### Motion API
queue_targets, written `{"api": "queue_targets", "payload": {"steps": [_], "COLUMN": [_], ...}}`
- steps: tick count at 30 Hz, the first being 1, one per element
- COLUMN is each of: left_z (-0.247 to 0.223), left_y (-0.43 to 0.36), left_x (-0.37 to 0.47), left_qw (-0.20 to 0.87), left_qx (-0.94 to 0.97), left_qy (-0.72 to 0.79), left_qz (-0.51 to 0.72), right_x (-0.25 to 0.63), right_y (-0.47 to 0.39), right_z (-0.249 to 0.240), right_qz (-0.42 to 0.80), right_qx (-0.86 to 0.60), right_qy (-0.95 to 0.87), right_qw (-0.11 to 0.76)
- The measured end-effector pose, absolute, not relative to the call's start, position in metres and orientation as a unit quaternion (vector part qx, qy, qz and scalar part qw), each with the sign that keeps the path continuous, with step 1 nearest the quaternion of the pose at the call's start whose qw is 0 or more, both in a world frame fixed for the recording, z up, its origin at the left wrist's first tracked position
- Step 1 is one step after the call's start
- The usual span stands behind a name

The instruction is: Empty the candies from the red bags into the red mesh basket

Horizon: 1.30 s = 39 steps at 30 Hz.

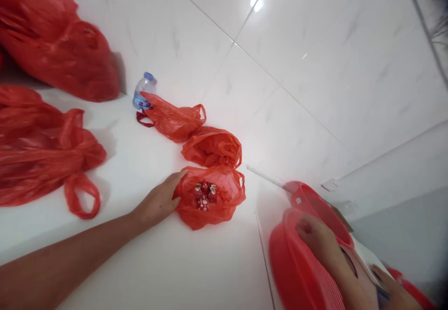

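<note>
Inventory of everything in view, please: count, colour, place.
large bags: at least 2, red, left
small bags: 3, red, centre, in a row
wrapped packets: a few, red and white, inside nearest small bag
bottle: 1, clear with blue cap, behind the row
looped strap: 1, dark red, beside bottle
baskets: 2, red, lower right
white surface: 1, under bags
tiled wall: 1, white, grey-veined, behind
other person's hand: 1, lower right edge
left hand: 1, at nearest small bag
right hand: 1, blurred, at nearer basket
</note>
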<state>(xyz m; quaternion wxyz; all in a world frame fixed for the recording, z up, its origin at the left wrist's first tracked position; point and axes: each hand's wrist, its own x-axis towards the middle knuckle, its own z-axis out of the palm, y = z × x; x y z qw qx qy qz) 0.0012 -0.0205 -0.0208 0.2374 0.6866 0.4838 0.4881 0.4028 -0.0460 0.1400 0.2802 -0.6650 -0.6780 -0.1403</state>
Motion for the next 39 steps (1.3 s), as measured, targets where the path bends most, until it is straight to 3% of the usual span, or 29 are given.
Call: {"api": "queue_targets", "payload": {"steps": [4, 9, 14, 21, 27, 32, 36, 39], "left_z": [-0.021, -0.018, -0.005, -0.015, -0.022, -0.019, -0.012, 0.013], "left_y": [-0.02, -0.02, -0.025, -0.021, -0.017, -0.016, -0.004, 0.009], "left_x": [0.001, 0.003, 0.003, -0.001, -0.001, 0.001, -0.004, -0.008], "left_qw": [0.24, 0.248, 0.267, 0.249, 0.248, 0.269, 0.352, 0.337], "left_qx": [0.68, 0.683, 0.667, 0.682, 0.674, 0.627, 0.565, 0.553], "left_qy": [0.49, 0.477, 0.474, 0.464, 0.493, 0.527, 0.529, 0.516], "left_qz": [0.49, 0.494, 0.51, 0.508, 0.491, 0.506, 0.526, 0.561], "right_x": [0.354, 0.261, 0.215, 0.253, 0.291, 0.295, 0.293, 0.291], "right_y": [-0.041, -0.021, 0.016, 0.015, 0.025, 0.029, 0.032, 0.033], "right_z": [0.14, 0.096, 0.04, -0.005, -0.029, -0.029, -0.027, -0.014], "right_qz": [-0.102, 0.067, 0.053, -0.099, 0.019, 0.154, 0.124, 0.09], "right_qx": [-0.588, -0.462, -0.488, -0.538, -0.638, -0.606, -0.597, -0.59], "right_qy": [-0.751, -0.838, -0.828, -0.769, -0.645, -0.622, -0.632, -0.633], "right_qw": [0.284, 0.282, 0.271, 0.33, 0.421, 0.472, 0.478, 0.494]}}
